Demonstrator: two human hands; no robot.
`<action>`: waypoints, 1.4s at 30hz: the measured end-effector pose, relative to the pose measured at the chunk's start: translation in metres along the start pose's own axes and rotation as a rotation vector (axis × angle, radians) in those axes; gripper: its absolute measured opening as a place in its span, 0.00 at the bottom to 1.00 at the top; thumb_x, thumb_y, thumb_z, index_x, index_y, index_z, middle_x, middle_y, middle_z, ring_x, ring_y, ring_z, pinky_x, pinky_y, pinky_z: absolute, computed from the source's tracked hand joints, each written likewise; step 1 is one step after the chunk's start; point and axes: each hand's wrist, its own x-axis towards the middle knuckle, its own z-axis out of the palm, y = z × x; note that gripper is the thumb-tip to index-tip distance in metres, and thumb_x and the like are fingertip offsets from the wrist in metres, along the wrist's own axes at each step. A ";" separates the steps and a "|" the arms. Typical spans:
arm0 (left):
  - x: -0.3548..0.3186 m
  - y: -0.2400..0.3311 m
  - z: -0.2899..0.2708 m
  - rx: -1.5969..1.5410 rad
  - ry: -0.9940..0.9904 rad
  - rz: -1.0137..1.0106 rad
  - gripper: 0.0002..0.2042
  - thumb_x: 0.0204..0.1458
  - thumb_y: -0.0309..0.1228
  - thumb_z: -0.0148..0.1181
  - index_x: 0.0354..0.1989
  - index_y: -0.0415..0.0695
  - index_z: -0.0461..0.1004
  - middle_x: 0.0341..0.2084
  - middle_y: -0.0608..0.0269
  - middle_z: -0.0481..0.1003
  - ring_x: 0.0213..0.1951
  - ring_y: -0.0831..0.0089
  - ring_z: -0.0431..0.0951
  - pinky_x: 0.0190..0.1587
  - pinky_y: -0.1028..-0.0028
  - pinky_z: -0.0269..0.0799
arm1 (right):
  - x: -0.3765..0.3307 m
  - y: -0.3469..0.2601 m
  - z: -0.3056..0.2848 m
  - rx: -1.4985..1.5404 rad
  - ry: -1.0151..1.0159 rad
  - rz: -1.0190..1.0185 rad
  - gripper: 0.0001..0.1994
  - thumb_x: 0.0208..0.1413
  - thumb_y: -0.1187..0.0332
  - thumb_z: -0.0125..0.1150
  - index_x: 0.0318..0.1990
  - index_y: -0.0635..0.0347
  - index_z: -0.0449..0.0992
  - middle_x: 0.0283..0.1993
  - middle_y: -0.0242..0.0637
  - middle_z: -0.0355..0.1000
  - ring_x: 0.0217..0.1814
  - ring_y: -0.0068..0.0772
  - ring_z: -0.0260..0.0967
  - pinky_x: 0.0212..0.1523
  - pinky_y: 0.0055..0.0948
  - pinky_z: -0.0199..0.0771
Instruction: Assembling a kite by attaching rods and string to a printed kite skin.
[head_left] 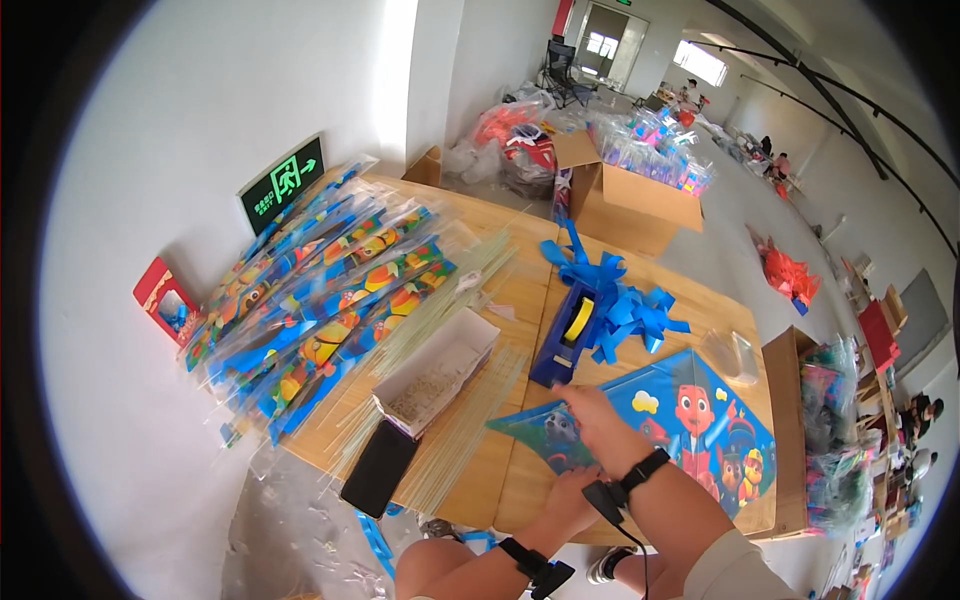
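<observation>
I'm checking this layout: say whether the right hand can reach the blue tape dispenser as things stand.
Probably yes: the right hand is close to the blue tape dispenser, with nothing visibly between them.

Just left of the tape dispenser (563, 343), you have a narrow strip of bare table (530, 285); farther left, sticks (465, 440) and a box (450, 342) obstruct you. Right of it, ribbons (637, 315) block your way.

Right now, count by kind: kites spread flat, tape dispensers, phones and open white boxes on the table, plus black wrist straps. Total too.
Spread kite: 1
Tape dispenser: 1
Phone: 1
Open white box: 1
Black wrist straps: 2
Total: 6
</observation>
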 end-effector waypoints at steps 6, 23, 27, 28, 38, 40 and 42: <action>0.014 0.010 -0.021 0.481 -0.431 -0.128 0.07 0.51 0.34 0.56 0.33 0.45 0.75 0.27 0.53 0.76 0.33 0.53 0.78 0.34 0.58 0.71 | -0.019 0.016 0.013 -0.198 -0.029 -0.302 0.12 0.57 0.63 0.66 0.40 0.64 0.77 0.30 0.30 0.72 0.30 0.21 0.65 0.30 0.27 0.65; 0.067 0.017 -0.072 -0.442 0.010 -0.446 0.09 0.54 0.30 0.66 0.42 0.41 0.78 0.35 0.69 0.77 0.35 0.80 0.72 0.36 0.78 0.69 | -0.088 0.026 -0.097 -0.377 -0.234 -0.412 0.07 0.60 0.68 0.64 0.39 0.63 0.76 0.33 0.28 0.73 0.32 0.15 0.67 0.33 0.20 0.69; 0.070 0.011 -0.059 -0.366 0.061 -0.369 0.05 0.53 0.28 0.66 0.34 0.41 0.77 0.32 0.65 0.77 0.32 0.76 0.73 0.35 0.75 0.69 | -0.087 0.029 -0.103 -0.247 -0.260 -0.293 0.10 0.58 0.68 0.66 0.42 0.64 0.77 0.39 0.30 0.76 0.37 0.17 0.71 0.36 0.22 0.71; 0.071 0.011 -0.057 -0.359 0.052 -0.372 0.05 0.53 0.28 0.66 0.34 0.41 0.77 0.32 0.65 0.77 0.32 0.76 0.73 0.35 0.75 0.69 | -0.085 0.030 -0.103 -0.236 -0.258 -0.291 0.10 0.58 0.68 0.66 0.42 0.64 0.77 0.39 0.30 0.76 0.37 0.17 0.71 0.36 0.22 0.71; 0.097 0.005 -0.053 -0.042 0.172 -0.368 0.05 0.51 0.27 0.66 0.34 0.41 0.78 0.27 0.64 0.74 0.28 0.75 0.72 0.29 0.74 0.67 | -0.043 0.035 -0.101 -0.031 -0.231 -0.100 0.18 0.53 0.70 0.69 0.48 0.63 0.70 0.41 0.35 0.77 0.42 0.22 0.74 0.40 0.21 0.72; 0.102 -0.002 -0.050 0.018 0.173 -0.309 0.07 0.52 0.31 0.67 0.35 0.42 0.79 0.25 0.67 0.73 0.24 0.79 0.70 0.25 0.75 0.65 | -0.033 0.042 -0.102 0.006 -0.157 -0.151 0.18 0.53 0.70 0.69 0.48 0.63 0.69 0.39 0.36 0.77 0.41 0.23 0.74 0.39 0.22 0.73; 0.109 -0.008 -0.040 0.123 0.210 -0.330 0.07 0.52 0.31 0.67 0.34 0.41 0.79 0.19 0.67 0.70 0.21 0.78 0.68 0.23 0.72 0.63 | -0.016 0.054 -0.107 -0.021 -0.094 -0.226 0.22 0.47 0.63 0.75 0.43 0.65 0.70 0.36 0.38 0.76 0.36 0.28 0.74 0.34 0.27 0.74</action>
